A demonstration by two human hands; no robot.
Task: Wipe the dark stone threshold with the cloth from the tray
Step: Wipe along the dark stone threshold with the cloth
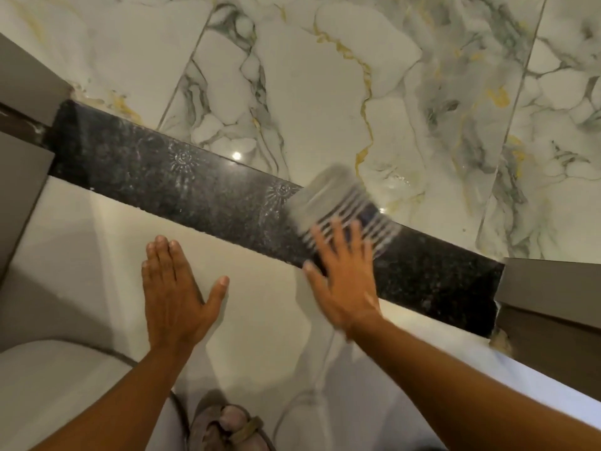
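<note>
The dark speckled stone threshold [195,190] runs diagonally from upper left to lower right, with faint dusty marks on its left and middle parts. A grey cloth with white and blue stripes [338,196] lies on the threshold right of the middle, blurred by motion and reaching onto the marble beyond. My right hand [344,281] presses flat on the cloth's near edge with fingers spread. My left hand [175,288] rests palm down on the pale floor tile just below the threshold and holds nothing. No tray is in view.
Grey door frame posts stand at the threshold's left end [22,92] and right end [553,288]. White marble tiles with gold and grey veins [325,92] lie beyond. My sandalled foot [227,424] is at the bottom, with a pale rounded shape [48,385] to its left.
</note>
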